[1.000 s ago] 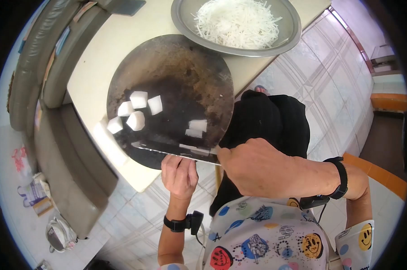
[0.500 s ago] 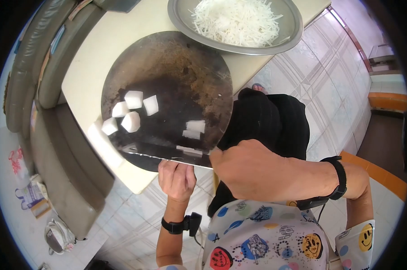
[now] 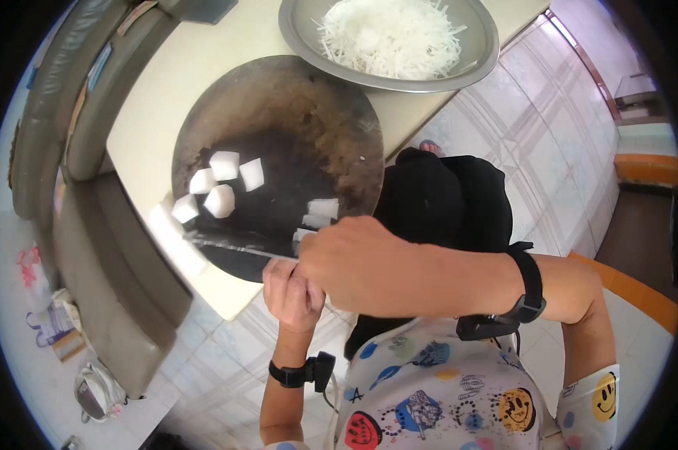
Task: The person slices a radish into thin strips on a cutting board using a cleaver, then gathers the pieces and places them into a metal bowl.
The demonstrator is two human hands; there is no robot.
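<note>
Head view of a round, dark cutting board (image 3: 279, 112) on a pale table (image 3: 155, 112), with both of my hands at its near side. My right hand (image 3: 354, 262) is closed around the handle end of a knife (image 3: 237, 247); the handle itself is hidden by the hand. The blade extends leftward from this grip, across the near part of the board, with its tip toward the left rim. My left hand (image 3: 290, 294) lies just beside the blade at the near rim, its fingers curled inward; whether this grip encloses anything cannot be told, since the fingertips are obscured. The two hands are close together, the right partly in front of the left.

Five white chunks (image 3: 220, 201) form a loose group on the left part of the board. A few thin white slices (image 3: 322, 207) lie on its right part, near my right hand, the nearest one partly covered by it. Beyond the board, a wide metal bowl (image 3: 481, 60) stands on the table and holds a heap of fine white shreds (image 3: 391, 37). A black strap (image 3: 530, 281) encircles my right wrist, and a black band (image 3: 290, 375) my left. A grey-brown sofa (image 3: 114, 277) is visible at left.
</note>
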